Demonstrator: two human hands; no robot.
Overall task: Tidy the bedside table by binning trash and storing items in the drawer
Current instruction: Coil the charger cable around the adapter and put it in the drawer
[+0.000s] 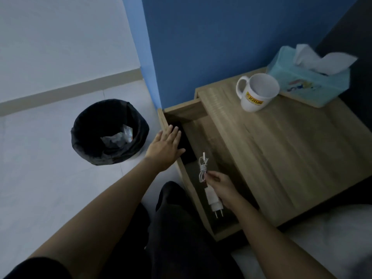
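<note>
Over the open drawer (203,135), our right hand (222,187) pinches the white charger (211,196) by its cable; our left hand (165,150) lies flat on its front edge, above something dark, perhaps a phone (186,146).

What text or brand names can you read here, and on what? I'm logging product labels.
"JOTUN", dark letters on a yellow label on the white mug.
Tissue box: a colourful print, no readable words.
Charger in the right hand: no legible markings.
</note>
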